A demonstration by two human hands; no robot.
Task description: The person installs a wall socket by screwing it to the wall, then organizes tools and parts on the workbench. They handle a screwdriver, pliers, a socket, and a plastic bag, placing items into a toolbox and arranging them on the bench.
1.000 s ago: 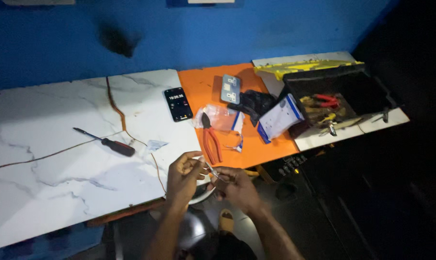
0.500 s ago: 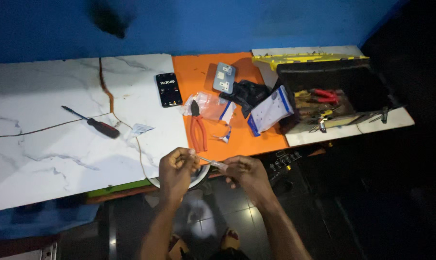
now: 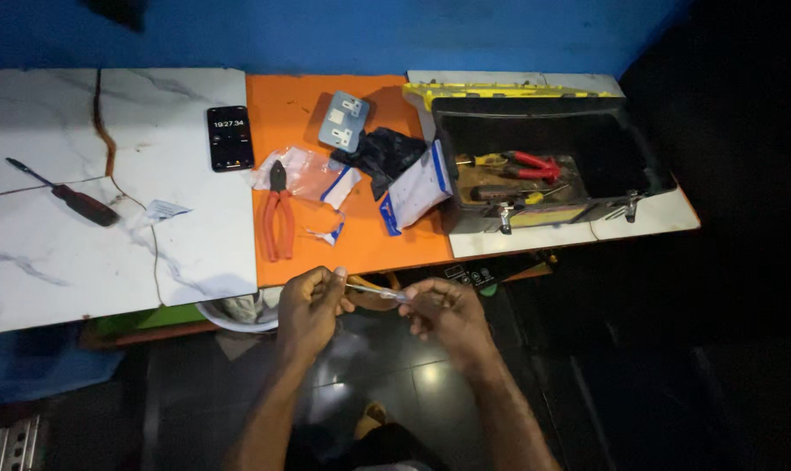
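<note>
Both my hands are held in front of the table's near edge, above the dark floor. My left hand (image 3: 312,301) and my right hand (image 3: 443,314) pinch the two ends of a thin, pale wire-like piece (image 3: 373,291) stretched between them. What exactly the piece is stays too small to tell. Just beyond the hands, on the orange mat (image 3: 299,109), lie orange-handled pliers (image 3: 278,218) and small clear plastic bags (image 3: 312,177).
A phone (image 3: 230,137), a grey socket plate (image 3: 344,121), black cloth (image 3: 383,155) and a white-blue packet (image 3: 415,196) lie on the table. An open black toolbox (image 3: 544,157) with red-handled tools stands right. A screwdriver (image 3: 64,195) rests on the white marble top (image 3: 64,262). A white bowl (image 3: 238,312) sits under the edge.
The view has shifted, so the table sits higher and more centred. My hands have moved apart a little, drawing the thin piece out between them.
</note>
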